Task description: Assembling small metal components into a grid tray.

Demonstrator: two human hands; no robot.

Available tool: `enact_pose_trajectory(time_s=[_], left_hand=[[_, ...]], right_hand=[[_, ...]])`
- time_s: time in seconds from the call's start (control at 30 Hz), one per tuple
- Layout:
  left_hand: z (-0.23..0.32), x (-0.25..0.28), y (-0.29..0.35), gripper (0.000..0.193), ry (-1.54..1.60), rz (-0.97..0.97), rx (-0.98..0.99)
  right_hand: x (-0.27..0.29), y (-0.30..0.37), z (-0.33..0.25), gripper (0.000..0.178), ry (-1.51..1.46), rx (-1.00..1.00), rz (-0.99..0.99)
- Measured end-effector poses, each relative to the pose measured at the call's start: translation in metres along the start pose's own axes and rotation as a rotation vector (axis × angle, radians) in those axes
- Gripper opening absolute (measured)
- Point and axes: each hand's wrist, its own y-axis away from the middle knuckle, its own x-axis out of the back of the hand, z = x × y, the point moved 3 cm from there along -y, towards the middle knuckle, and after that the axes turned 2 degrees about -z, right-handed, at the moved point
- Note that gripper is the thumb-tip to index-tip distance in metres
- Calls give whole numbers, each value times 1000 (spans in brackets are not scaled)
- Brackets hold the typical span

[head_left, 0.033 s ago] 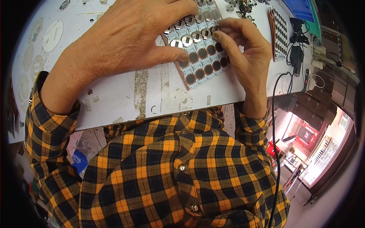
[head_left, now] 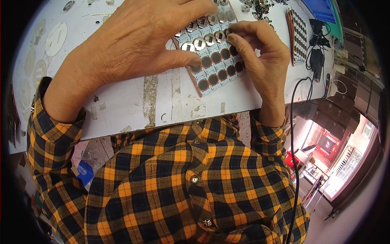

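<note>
The left hand (head_left: 138, 40) lies palm down across the white workbench (head_left: 122, 105), its forearm coming up from the lower left in a black-and-orange checked sleeve (head_left: 53, 134). The fingers are spread and nearly flat, reaching over the upper part of a pale panel of small round sockets (head_left: 217, 67), while the thumb (head_left: 178, 60) stretches along the panel's near left edge and presses against it. That hand grasps nothing; it is open and simply bears down on the panel.

The right hand (head_left: 260, 53) comes in from the lower right, wrist bent and knuckles raised, with the fingers curled over toward the panel's right side. Its fingertips (head_left: 232, 37) are drawn together over one socket in the upper right rows, pinched on a small silvery round piece (head_left: 227, 31) (mostly hidden under the fingers, so how firmly it is held cannot be told).

The panel lies tilted on the bench, between the two hands. Its upper rows carry shiny metal discs (head_left: 204, 42), while the lower rows show dark empty rings (head_left: 219, 69).

Beyond the right hand, another socketed panel (head_left: 300, 36) lies near the bench's right edge, with a loose heap of small metal parts (head_left: 260, 7) at the top. A black cable (head_left: 293, 134) hangs down off the bench edge.
</note>
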Motion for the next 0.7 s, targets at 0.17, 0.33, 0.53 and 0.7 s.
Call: enact_pose_trajectory(time_s=[0.17, 0.33, 0.53, 0.7], left_hand=[[22, 27, -66, 63, -44, -854, 580], [25, 30, -68, 62, -58, -895, 615], [24, 28, -66, 63, -81, -895, 604], [22, 24, -66, 63, -86, -887, 586]], right_hand=[[5, 1, 11, 17, -7, 28, 8], [7, -4, 9, 17, -40, 104, -36], [5, 1, 13, 19, -100, 12, -20], [7, 4, 14, 21, -52, 21, 11]])
